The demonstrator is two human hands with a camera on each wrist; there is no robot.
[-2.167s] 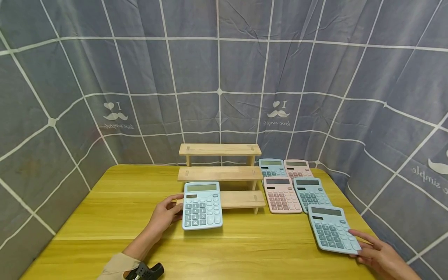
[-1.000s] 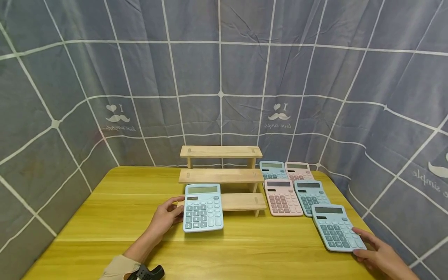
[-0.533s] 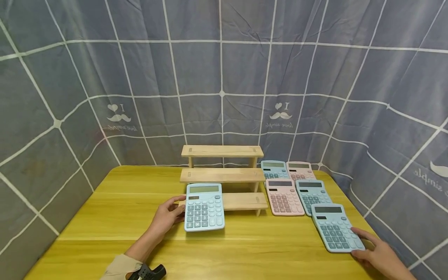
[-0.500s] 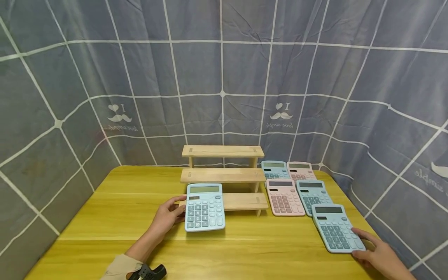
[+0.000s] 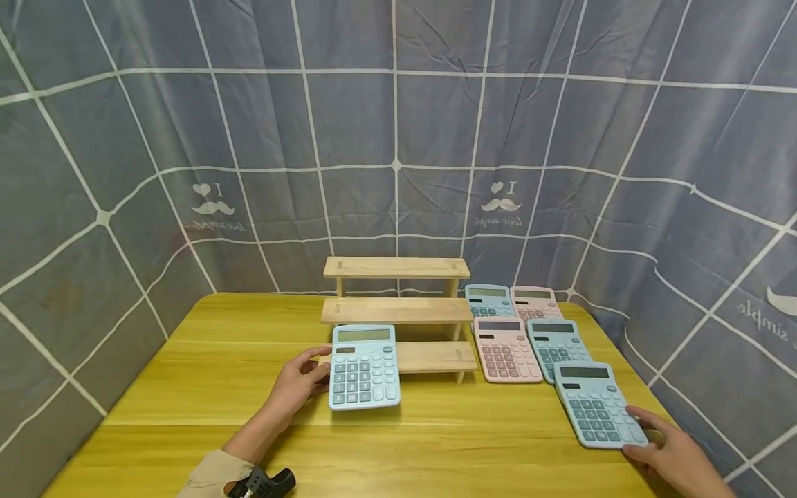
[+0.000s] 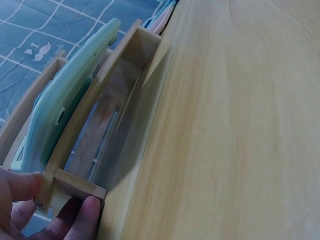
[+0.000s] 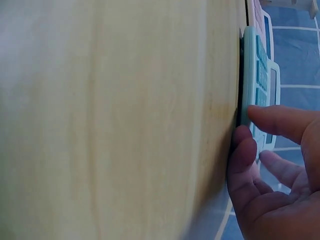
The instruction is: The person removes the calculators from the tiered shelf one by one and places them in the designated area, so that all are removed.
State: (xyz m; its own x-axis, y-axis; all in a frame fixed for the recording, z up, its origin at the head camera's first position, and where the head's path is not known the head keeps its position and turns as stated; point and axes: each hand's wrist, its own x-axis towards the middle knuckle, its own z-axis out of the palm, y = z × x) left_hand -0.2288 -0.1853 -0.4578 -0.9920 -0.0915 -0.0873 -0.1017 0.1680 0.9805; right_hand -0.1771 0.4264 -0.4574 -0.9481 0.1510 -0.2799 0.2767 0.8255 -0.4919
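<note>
A light blue calculator [image 5: 364, 366] leans tilted back on the lowest step of a three-tier wooden stand [image 5: 436, 357], hiding part of that step. My left hand [image 5: 295, 379] grips the step's left end. In the left wrist view the thumb [image 6: 22, 185] lies on the board by the calculator's corner, and fingers curl against the stand's leg. At the right, my right hand [image 5: 672, 453] holds another blue calculator [image 5: 598, 408] by its lower right corner, between thumb and fingers. This calculator lies face up, low over the table, its top edge overlapping a blue calculator [image 5: 557, 342] behind it.
A pink calculator [image 5: 507, 353] lies just right of the stand. Farther back are one more blue calculator [image 5: 488, 301] and a pink one [image 5: 534, 301]. The yellow wooden table [image 5: 436, 443] meets a grey checked curtain [image 5: 349, 124] at the back and sides.
Since the oldest frame, my right hand has shifted its calculator slightly back and to the right. Over the last half second it barely moves. My left hand and the leaning calculator stay in place.
</note>
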